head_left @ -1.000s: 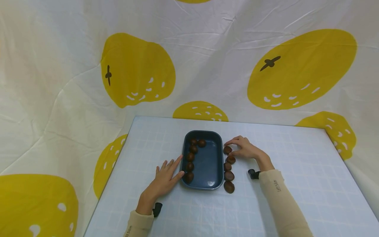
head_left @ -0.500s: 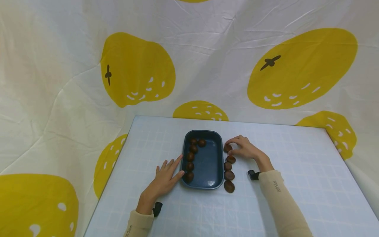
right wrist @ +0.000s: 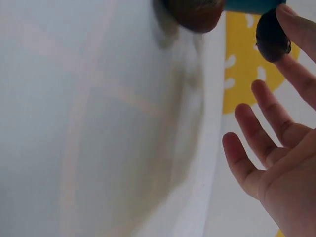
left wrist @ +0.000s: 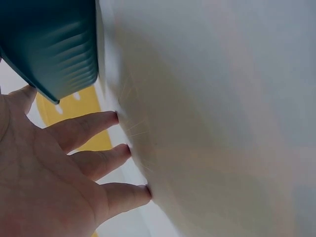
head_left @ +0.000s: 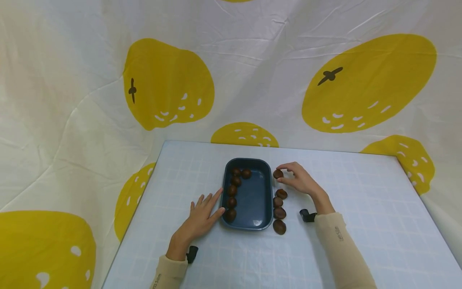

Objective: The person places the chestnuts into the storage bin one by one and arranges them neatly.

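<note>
Between thumb and index finger, my right hand [head_left: 302, 181] pinches a brown chestnut [head_left: 278, 174] beside the tray's right rim. The right wrist view shows this chestnut [right wrist: 272, 38] raised off the table, the other fingers spread. My left hand [head_left: 199, 223] lies at the tray's left side with straight, spread fingers, index finger and thumb at the rim. In the left wrist view its other fingertips [left wrist: 140, 192] touch the table. The dark blue rectangular tray [head_left: 255, 202] contains several chestnuts [head_left: 232, 191] in a column along its left wall, plus one chestnut [head_left: 246, 174] beside the top.
Several more chestnuts [head_left: 279, 212] form a line on the table just right of the tray. A pale checked cloth [head_left: 231, 261] covers the table. Behind it hangs a white curtain [head_left: 252, 80] printed with yellow fruit. Each wrist carries a small black camera [head_left: 307, 215].
My right hand has taken hold of the farthest chestnut in the line outside the tray and moved it away from the others, toward the back. My left hand and the tray have stayed put.
</note>
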`<state>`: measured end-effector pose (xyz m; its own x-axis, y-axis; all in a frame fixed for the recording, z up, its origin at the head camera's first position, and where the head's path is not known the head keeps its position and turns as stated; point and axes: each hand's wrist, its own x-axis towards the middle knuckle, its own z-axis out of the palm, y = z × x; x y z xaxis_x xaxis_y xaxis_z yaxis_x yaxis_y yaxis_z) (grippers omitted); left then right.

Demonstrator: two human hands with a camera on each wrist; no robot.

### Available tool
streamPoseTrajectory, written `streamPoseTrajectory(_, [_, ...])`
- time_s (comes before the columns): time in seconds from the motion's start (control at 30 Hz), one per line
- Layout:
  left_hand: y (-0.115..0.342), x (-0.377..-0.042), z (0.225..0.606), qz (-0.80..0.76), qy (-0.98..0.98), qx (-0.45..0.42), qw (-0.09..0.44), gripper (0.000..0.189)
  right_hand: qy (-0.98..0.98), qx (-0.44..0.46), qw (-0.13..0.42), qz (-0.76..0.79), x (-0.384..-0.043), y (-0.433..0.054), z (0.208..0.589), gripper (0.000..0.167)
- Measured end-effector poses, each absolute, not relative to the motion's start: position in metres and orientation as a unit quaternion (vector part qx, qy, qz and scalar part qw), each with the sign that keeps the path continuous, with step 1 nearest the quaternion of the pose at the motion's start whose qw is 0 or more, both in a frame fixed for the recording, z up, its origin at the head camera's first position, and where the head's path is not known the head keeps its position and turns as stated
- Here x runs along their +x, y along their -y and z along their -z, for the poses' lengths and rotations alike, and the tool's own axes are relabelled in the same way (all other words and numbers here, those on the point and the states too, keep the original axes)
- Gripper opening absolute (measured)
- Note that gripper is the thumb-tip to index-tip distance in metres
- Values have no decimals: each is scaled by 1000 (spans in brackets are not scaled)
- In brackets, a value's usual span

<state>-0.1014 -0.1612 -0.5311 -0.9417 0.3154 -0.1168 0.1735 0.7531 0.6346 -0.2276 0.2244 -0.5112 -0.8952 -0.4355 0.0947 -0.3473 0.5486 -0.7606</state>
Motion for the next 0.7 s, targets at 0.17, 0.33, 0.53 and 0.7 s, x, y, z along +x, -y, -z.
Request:
streamPoseTrajectory(0.17, [161, -101, 530, -326, -930, 131, 108, 65, -879, -195, 38, 433, -220, -216, 499, 40])
streamPoseTrajectory(0.33, [161, -101, 530, -326, -930, 131, 110, 65, -880, -196, 17, 433, -213, -205, 485, 39])
streamPoseTrajectory(0.53, [161, -100, 530, -330, -928, 134, 107, 65, -888, -194, -11, 417, -207, -189, 469, 39])
streamPoseTrajectory(0.7, [161, -100, 531, -333, -928, 135, 103, 65, -889, -190, -14, 416, -204, -173, 458, 40])
